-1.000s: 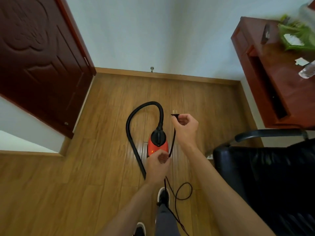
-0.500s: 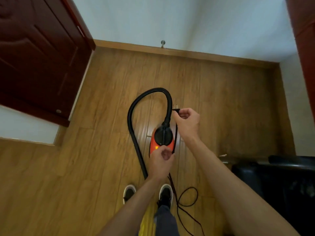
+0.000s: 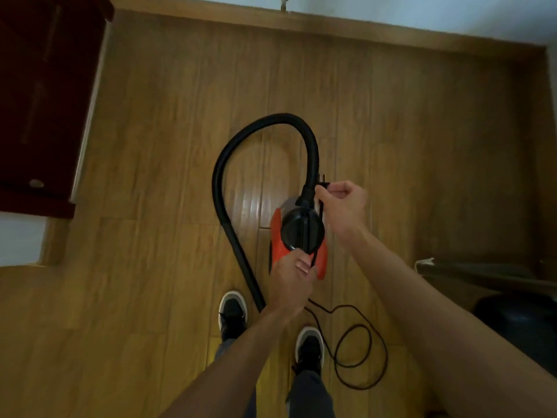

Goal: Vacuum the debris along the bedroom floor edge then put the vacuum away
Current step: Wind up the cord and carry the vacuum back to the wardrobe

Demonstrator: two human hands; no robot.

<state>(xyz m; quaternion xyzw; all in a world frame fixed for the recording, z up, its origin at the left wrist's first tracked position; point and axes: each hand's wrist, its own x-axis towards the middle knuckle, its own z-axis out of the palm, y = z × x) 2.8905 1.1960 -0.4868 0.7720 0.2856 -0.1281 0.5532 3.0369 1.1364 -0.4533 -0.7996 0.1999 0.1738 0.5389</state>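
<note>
A small orange and black vacuum point(image 3: 275, 245) hangs above the wooden floor point(image 3: 150, 267). My left hand point(image 3: 291, 282) grips its rear handle. Its black hose point(image 3: 223, 164) loops up, over and back down to the vacuum's black top. My right hand point(image 3: 343, 203) pinches the power plug point(image 3: 323, 184) beside the hose joint, prongs pointing up. The black cord point(image 3: 361, 351) runs down past my left hand and coils loosely on the floor by my right shoe.
A dark red door point(image 3: 45, 101) stands open at the left. The baseboard point(image 3: 331, 25) with a metal door stop point(image 3: 283, 1) runs along the far wall. A black chair point(image 3: 518, 321) sits at the right edge. My shoes point(image 3: 232, 312) stand below the vacuum.
The view has tilted down, so the desk and most of the chair left the frame. My right hand with the plug has moved closer to the hose joint. The left grip is unchanged.
</note>
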